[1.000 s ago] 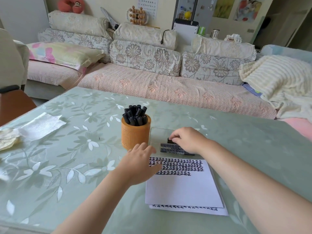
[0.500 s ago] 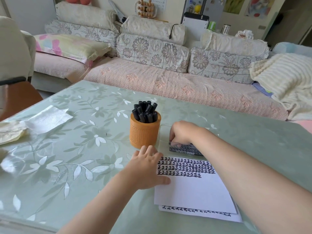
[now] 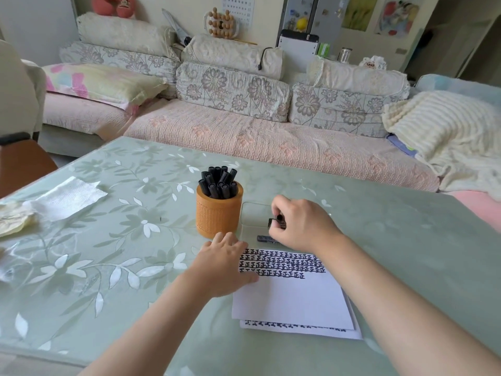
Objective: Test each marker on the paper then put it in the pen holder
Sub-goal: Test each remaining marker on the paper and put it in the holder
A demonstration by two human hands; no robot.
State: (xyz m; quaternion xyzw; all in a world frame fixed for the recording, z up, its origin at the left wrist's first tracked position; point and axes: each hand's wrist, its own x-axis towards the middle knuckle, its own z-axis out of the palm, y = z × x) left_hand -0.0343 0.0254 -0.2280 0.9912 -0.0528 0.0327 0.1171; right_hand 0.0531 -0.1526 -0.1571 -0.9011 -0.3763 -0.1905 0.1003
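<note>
An orange pen holder (image 3: pixel 219 215) full of several black markers (image 3: pixel 218 181) stands on the green table. Right of it lies a clear tray (image 3: pixel 253 214) with markers in it. My right hand (image 3: pixel 303 225) is over the tray, its fingers curled round a black marker (image 3: pixel 279 221); another marker (image 3: pixel 267 239) lies just below the hand. A stack of white paper (image 3: pixel 291 297) with rows of black marks sits in front. My left hand (image 3: pixel 225 263) rests flat on the paper's left edge, fingers straight.
White tissue (image 3: pixel 67 198) and a crumpled yellowish cloth (image 3: pixel 13 219) lie at the table's left. A sofa (image 3: pixel 257 142) with cushions and a blanket runs behind the table. A brown chair seat (image 3: pixel 21 164) stands at the far left.
My right hand has lifted slightly from the tray with a marker pinched in its fingers. My left hand has stayed on the paper. The camera view shifted a little.
</note>
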